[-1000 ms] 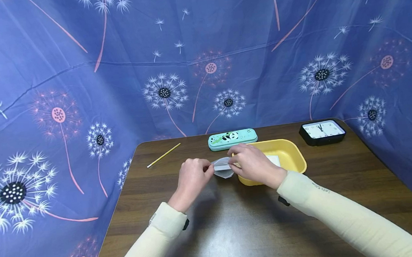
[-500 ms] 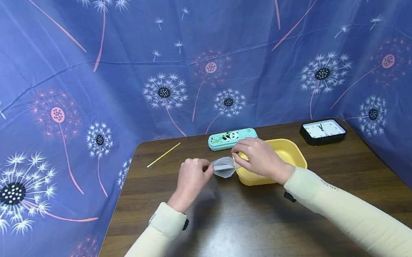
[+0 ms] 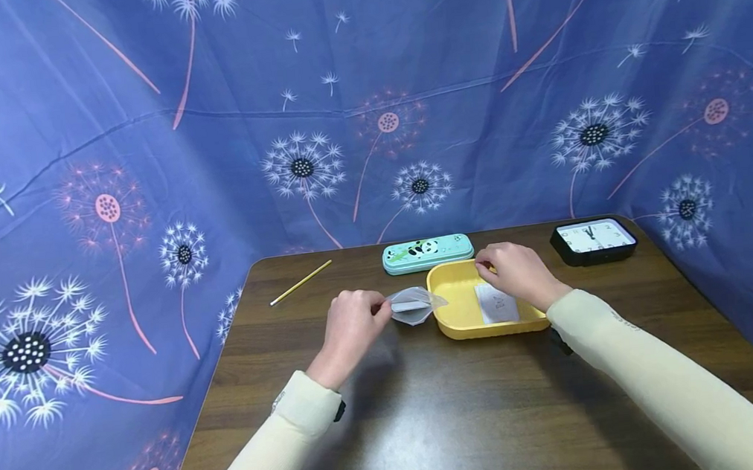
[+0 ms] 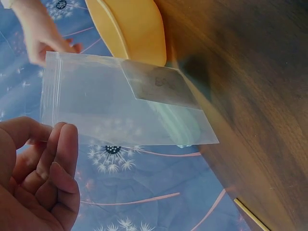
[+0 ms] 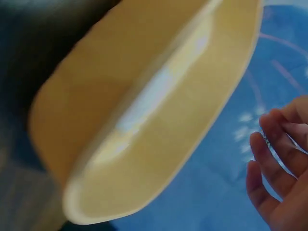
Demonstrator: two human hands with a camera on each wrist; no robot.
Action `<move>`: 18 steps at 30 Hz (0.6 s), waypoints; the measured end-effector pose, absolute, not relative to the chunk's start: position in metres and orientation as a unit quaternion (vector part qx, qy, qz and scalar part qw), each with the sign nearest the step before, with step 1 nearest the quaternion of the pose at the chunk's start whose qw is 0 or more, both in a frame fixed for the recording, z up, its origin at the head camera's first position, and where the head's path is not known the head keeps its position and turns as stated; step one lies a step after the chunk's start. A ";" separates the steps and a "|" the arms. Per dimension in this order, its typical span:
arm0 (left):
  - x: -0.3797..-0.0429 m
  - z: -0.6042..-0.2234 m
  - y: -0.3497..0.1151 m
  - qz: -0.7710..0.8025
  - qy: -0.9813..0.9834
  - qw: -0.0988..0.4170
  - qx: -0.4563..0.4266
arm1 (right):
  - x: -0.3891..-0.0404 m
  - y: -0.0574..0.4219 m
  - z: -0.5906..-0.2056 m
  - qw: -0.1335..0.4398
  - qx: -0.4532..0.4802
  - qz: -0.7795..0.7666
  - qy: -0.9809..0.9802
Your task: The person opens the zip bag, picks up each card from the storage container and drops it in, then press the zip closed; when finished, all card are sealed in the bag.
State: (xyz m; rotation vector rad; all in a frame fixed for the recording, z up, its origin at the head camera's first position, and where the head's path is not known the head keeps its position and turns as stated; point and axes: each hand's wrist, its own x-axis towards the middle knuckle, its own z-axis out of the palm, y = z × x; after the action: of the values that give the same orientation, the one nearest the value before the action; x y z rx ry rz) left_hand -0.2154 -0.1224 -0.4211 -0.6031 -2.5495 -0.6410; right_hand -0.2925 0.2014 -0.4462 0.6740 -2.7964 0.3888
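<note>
My left hand [image 3: 356,330] pinches a clear zip bag [image 3: 417,313] by its top edge, left of the yellow tray. In the left wrist view the zip bag [image 4: 91,96] hangs from thumb and fingers, and a greyish card [image 4: 161,84] with a small dark mark shows inside or through it. My right hand [image 3: 517,275] is above the tray's back part, its fingers loosely curled with nothing visible between them. A white slip of paper [image 3: 497,304] with faint marks lies in the yellow tray [image 3: 454,280]; the right wrist view is blurred.
Behind the tray lies a mint-green panda pencil case [image 3: 427,254]. A black-framed clock [image 3: 594,240] is at the back right, and a yellow pencil [image 3: 301,283] at the back left. A blue dandelion-print cloth [image 3: 361,64] hangs around the brown table [image 3: 432,409].
My right hand has let go of the zip bag and moved right, over the tray, uncovering the white slip. The left hand stays in place, pinching the bag.
</note>
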 end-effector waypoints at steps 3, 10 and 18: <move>-0.216 -0.423 -0.123 -0.232 -0.922 0.221 -0.219 | -0.298 0.213 -0.457 0.068 0.204 0.113 -0.970; -0.217 -0.425 -0.125 -0.237 -0.922 0.214 -0.219 | -0.304 0.231 -0.479 -0.035 0.189 0.083 -0.978; -0.219 -0.427 -0.126 -0.236 -0.923 0.212 -0.219 | -0.309 0.240 -0.496 -0.097 0.186 0.082 -0.974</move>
State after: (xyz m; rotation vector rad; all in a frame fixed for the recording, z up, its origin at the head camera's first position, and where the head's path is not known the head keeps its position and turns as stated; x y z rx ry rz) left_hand -0.2187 -0.1257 -0.4272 -0.6070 -2.5639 -0.6542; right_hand -0.3085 0.2397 -0.4965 0.6229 -3.2653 0.2761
